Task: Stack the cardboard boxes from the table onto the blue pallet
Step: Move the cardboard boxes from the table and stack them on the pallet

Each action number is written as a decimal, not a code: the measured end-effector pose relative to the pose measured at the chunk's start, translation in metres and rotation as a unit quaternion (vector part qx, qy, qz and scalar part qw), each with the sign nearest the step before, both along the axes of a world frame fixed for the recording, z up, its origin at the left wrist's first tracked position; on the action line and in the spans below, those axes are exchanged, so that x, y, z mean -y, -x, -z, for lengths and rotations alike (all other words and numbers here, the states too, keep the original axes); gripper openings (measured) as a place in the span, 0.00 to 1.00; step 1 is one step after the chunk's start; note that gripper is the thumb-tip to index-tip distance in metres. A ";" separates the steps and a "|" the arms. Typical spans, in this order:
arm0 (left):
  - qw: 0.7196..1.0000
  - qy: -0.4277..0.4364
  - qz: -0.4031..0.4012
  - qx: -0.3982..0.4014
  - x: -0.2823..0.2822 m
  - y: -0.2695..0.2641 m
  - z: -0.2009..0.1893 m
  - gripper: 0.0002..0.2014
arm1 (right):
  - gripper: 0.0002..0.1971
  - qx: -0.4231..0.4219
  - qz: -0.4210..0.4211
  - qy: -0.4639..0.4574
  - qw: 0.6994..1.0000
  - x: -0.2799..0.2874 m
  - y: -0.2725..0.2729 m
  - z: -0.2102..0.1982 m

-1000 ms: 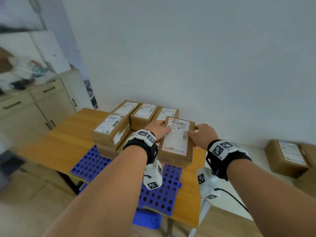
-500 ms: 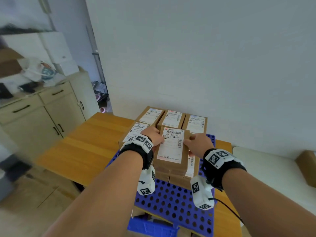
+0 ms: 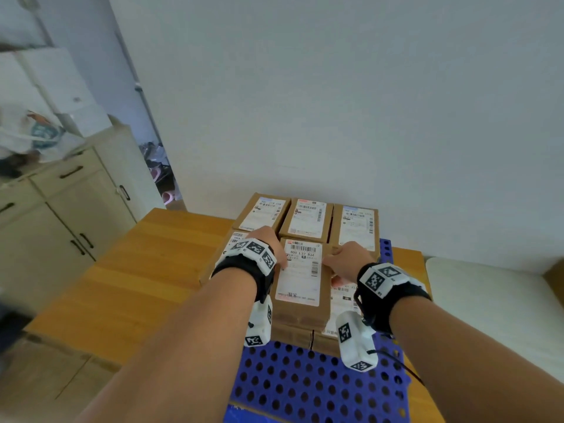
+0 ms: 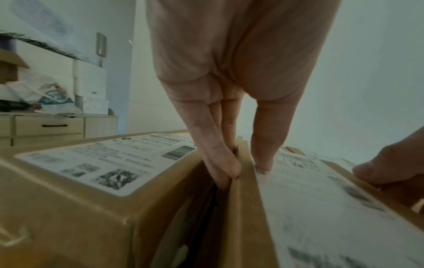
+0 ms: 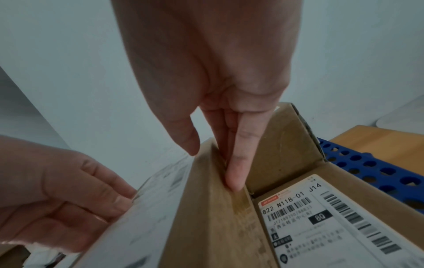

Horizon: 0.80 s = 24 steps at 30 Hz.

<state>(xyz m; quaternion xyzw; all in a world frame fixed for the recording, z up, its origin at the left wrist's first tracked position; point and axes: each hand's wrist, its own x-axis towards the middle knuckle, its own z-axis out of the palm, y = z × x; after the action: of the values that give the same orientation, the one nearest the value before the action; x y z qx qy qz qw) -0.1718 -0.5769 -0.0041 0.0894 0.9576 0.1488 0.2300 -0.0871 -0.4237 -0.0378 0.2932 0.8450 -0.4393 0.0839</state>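
Both my hands hold one labelled cardboard box (image 3: 300,279) at the front middle of the stack on the blue pallet (image 3: 305,386). My left hand (image 3: 271,242) pinches its left edge: fingers (image 4: 220,163) run down between it and the neighbouring box (image 4: 91,172), thumb on the label. My right hand (image 3: 348,261) grips the right edge, with fingers (image 5: 236,163) down the side wall above a lower box (image 5: 321,217). The held box (image 5: 206,217) rests on the bottom layer. Three boxes (image 3: 308,219) stand in the back row.
The pallet lies on a wooden table (image 3: 137,285) against a white wall. A cream cabinet (image 3: 61,224) stands to the left. To the right is a white surface (image 3: 488,294), and a brown box corner (image 3: 557,276) shows at the frame edge.
The view has swung from the right until it faces the pallet. Both hands have brought the held box over the stack and down into the front middle, beside the left box.
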 end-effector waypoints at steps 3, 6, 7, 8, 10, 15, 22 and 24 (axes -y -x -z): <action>0.998 0.020 0.010 -0.063 0.002 0.006 0.004 0.09 | 0.14 0.025 0.008 0.014 1.000 0.002 0.001 0.003; 0.996 -0.011 -0.024 -0.089 0.008 0.017 0.001 0.07 | 0.13 0.011 0.031 0.029 0.999 0.008 -0.001 0.004; 0.995 -0.026 -0.035 -0.094 0.013 0.022 -0.001 0.07 | 0.12 0.013 0.030 0.024 0.999 0.009 -0.001 0.004; 0.994 -0.036 -0.049 -0.095 0.018 0.027 -0.003 0.08 | 0.13 0.013 0.037 0.029 0.999 0.011 -0.001 0.006; 0.992 -0.037 -0.068 -0.098 0.032 0.036 -0.002 0.09 | 0.12 0.022 0.035 0.026 0.999 0.011 0.000 0.009; 0.995 0.023 -0.076 -0.068 0.054 0.048 0.005 0.18 | 0.09 0.032 0.046 0.036 0.998 0.019 0.003 0.008; 0.997 -0.020 -0.069 -0.009 0.056 0.054 0.016 0.13 | 0.09 0.048 0.061 0.019 0.997 0.027 0.009 0.007; 0.997 -0.027 -0.071 -0.009 0.056 0.054 0.018 0.13 | 0.08 0.050 0.070 0.018 0.996 0.027 0.009 0.007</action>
<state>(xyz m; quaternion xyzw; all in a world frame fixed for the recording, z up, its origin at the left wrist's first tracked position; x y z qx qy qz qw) -0.2260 -0.6327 -0.0226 0.0288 0.9592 0.1900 0.2075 -0.0958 -0.4507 -0.0450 0.3713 0.8094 -0.4439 0.1002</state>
